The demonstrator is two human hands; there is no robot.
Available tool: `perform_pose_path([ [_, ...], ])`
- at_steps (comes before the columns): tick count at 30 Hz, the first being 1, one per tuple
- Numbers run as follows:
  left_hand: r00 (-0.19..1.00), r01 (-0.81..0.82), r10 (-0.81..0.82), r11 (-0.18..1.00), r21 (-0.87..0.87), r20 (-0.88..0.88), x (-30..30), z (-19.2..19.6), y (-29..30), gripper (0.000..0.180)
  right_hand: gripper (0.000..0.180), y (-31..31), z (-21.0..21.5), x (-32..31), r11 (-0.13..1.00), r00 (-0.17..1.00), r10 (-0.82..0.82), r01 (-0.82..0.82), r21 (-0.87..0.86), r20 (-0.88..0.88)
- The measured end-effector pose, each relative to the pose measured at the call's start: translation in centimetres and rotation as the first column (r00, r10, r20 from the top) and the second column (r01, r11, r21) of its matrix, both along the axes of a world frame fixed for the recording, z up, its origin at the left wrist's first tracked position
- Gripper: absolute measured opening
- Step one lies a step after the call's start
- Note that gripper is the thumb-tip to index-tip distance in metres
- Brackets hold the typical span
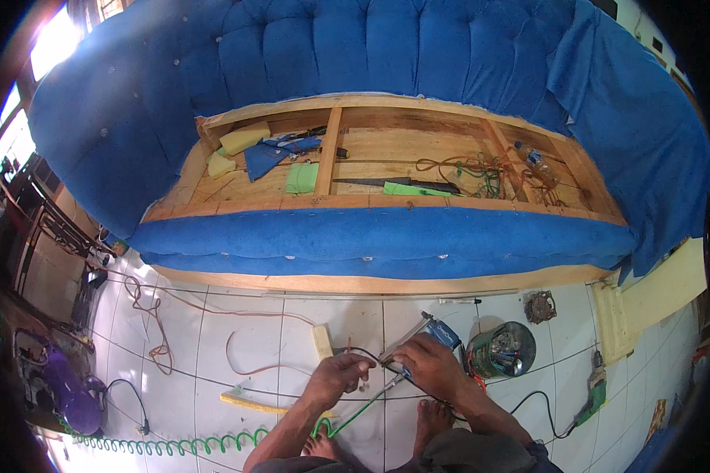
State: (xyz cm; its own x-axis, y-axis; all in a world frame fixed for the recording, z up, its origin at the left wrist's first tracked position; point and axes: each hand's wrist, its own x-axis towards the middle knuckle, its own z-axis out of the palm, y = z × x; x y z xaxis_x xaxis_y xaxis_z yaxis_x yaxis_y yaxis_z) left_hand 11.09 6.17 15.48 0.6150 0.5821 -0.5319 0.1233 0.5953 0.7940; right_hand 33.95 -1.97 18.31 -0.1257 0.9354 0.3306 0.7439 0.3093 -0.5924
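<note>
My left hand [339, 380] is closed above the tiled floor, its thumb and fingertips pressed together. Whatever it may pinch is too small to make out. My right hand [432, 367] wraps round a blue and silver air staple gun [443, 333], partly covering it. The gun's silver magazine points toward my left fingertips, which are close to it. A green air hose [371, 404] runs up to the gun beneath my right hand. Just beyond my left hand lies a cream power strip [322, 342] with a dark cable at it.
A blue tufted sofa [371, 240] with an open wooden seat frame [335, 150] stands ahead, holding foam, scissors and cords. To the right are a bucket of tools [481, 355] and a green drill [592, 400]. A purple object [67, 390] and coiled hose [166, 447] lie left.
</note>
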Motion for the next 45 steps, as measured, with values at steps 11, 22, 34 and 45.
perform_pose_path([
  [11, 0.941, -0.216, 0.246, 0.965, -0.147, 0.234, 0.0, 1.5, 0.5, 0.023, 0.015, -0.2, -0.3, -2.6, 0.961, 0.981, 0.192, -0.185, -0.203, 0.014],
  [22, 0.989, 0.068, 0.001, 0.886, 0.459, -0.147, 1.8, 1.1, -0.7, 0.021, 0.019, 0.5, 0.9, -3.0, 0.976, 0.968, -0.180, 0.153, 0.157, 0.176],
  [34, 0.981, -0.125, 0.124, 0.992, -0.004, 0.148, 1.1, -0.2, -0.9, 0.018, 0.011, 0.7, -1.2, -4.1, 0.985, 0.983, -0.149, 0.157, 0.070, -0.106],
  [45, 0.957, -0.043, 0.239, 0.678, 0.734, -0.164, 2.3, 1.4, -2.1, 0.014, 0.018, 0.5, -1.4, -4.0, 0.988, 0.995, -0.097, 0.096, 0.118, 0.000],
])
